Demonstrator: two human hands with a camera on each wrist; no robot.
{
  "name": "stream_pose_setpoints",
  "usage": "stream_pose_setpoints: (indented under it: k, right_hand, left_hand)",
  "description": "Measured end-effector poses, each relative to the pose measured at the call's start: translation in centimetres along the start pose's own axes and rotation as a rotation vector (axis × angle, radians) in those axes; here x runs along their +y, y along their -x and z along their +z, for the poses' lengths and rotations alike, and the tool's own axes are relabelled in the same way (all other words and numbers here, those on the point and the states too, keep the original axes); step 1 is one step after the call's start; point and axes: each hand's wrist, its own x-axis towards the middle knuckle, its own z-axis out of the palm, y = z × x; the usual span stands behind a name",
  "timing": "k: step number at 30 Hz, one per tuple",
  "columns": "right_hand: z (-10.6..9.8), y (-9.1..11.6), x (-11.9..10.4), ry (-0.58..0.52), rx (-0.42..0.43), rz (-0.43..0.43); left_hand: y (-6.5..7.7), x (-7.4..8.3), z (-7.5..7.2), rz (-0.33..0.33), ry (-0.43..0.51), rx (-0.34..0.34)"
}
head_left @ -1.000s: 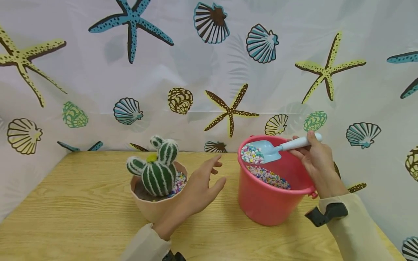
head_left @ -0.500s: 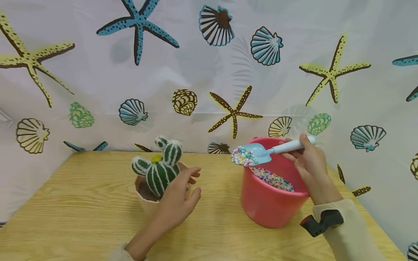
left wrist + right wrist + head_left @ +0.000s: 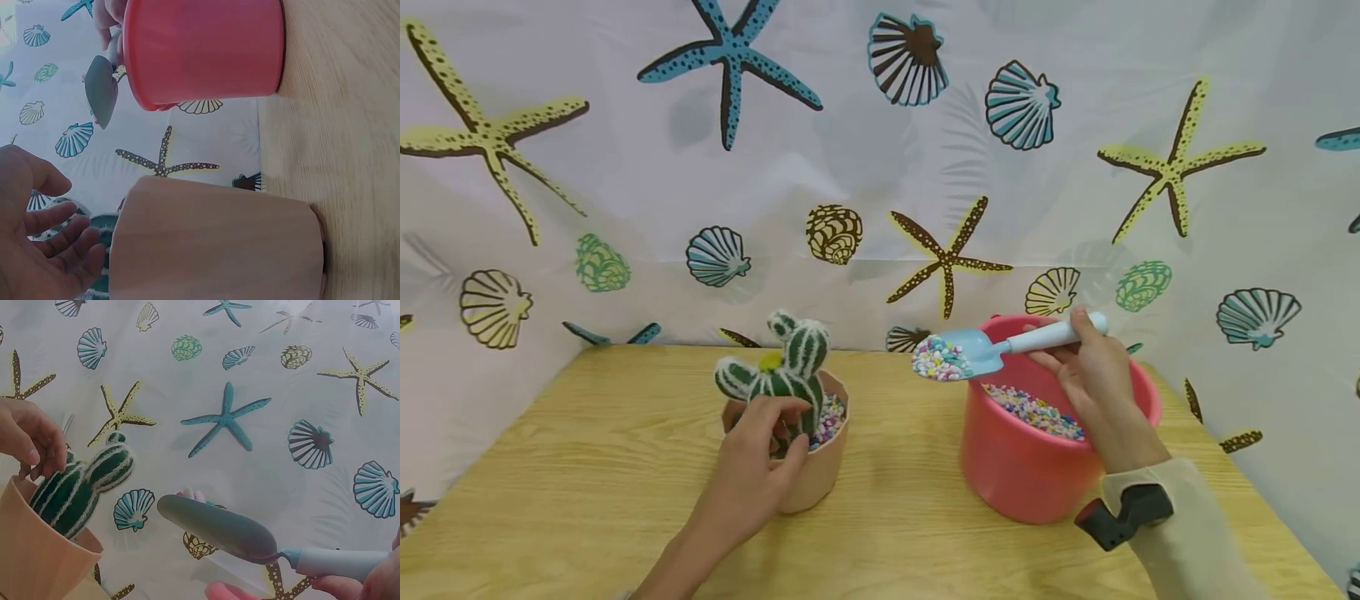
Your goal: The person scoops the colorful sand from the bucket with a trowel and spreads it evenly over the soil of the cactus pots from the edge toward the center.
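My right hand (image 3: 1101, 387) grips the white handle of a light blue trowel (image 3: 981, 350). Colourful pebbles (image 3: 942, 360) lie heaped in its blade, which reaches past the left rim of a pink bucket (image 3: 1037, 483). More small pebbles (image 3: 1033, 411) are inside that bucket. On the left, a plush green cactus (image 3: 805, 350) with white stripes stands in a peach pot (image 3: 820, 475), with pebbles on the pot's right side. My left hand (image 3: 44, 231) is beside the cactus, its fingers loosely bent with nothing held. Whether they touch the cactus cannot be told.
Pot and bucket stand on a wooden table (image 3: 895, 533), with a gap between them. Behind the table hangs a white cloth (image 3: 865, 175) printed with starfish and shells. A black device (image 3: 1123, 512) is strapped to the right wrist.
The loaded trowel has moved left, from inside the bucket's mouth out over its rim. My left hand has moved left to the cactus in front of the pot.
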Motion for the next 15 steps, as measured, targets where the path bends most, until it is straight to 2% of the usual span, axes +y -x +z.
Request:
stream_pose_setpoints:
  k: [9,15]
  right_hand:
    - [1.1,0.1,0.7,0.038,-0.021,0.002]
    - [1.5,0.0,1.0,0.033,-0.025,0.002]
  left_hand:
    - [0.5,-1.5,-1.3,-0.117,-0.09,0.059]
    - [0.4,-2.2,-2.1,-0.214,-0.124,0.047]
